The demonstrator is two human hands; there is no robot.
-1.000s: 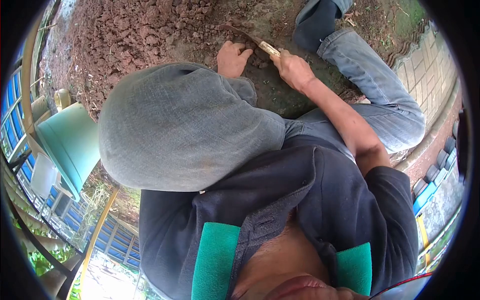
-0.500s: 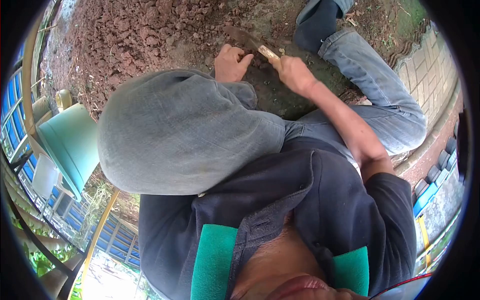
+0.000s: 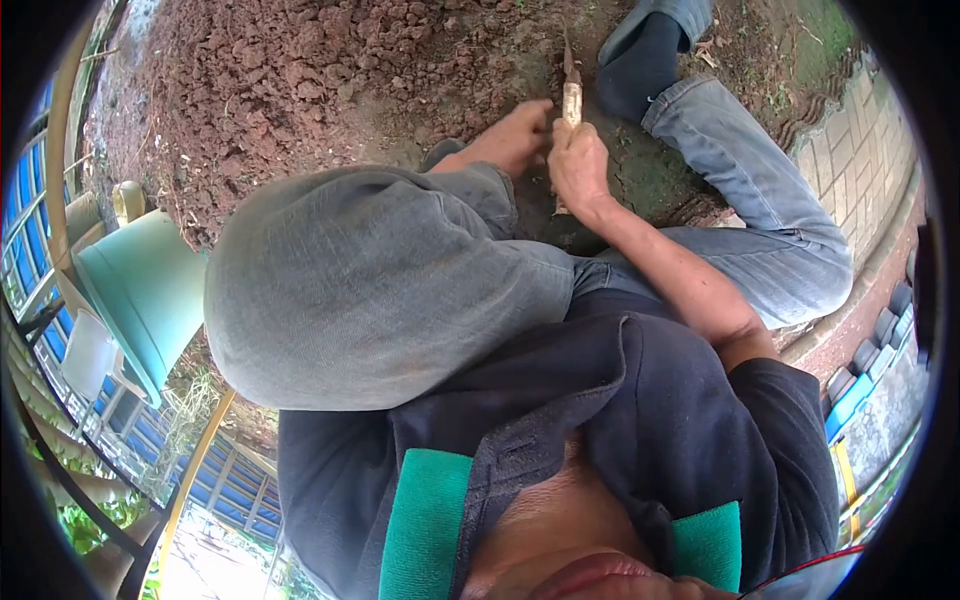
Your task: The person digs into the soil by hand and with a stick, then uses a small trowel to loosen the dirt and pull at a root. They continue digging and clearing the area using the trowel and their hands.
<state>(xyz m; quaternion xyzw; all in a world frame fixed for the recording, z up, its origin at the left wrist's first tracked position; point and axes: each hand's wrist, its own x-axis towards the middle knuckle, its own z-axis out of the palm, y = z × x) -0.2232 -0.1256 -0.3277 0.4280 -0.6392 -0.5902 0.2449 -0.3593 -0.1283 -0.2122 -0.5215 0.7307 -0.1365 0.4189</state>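
Observation:
My right hand [image 3: 579, 168] is closed around the light wooden handle of a knife [image 3: 572, 103]. Its narrow dark blade points away from me, toward the soil, and the handle's butt shows below my fist. Just left of it, my left hand [image 3: 512, 138] is low over the ground, with fingers stretched toward the knife and apparently nothing in them. Some of its fingertips are hidden. Beneath both hands lies dark, damp soil [image 3: 640, 180], framed by my bent legs in grey jeans.
Loose reddish clods [image 3: 290, 80] spread beyond my left knee [image 3: 330, 290]. My foot in a dark sock [image 3: 640, 70] rests right of the blade. A pale green bucket [image 3: 150, 290] stands at left. Brick paving [image 3: 855, 170] runs along the right.
The knife has swung from pointing left to pointing away from me. My left hand has shifted right and nearer to me, closer to my right hand.

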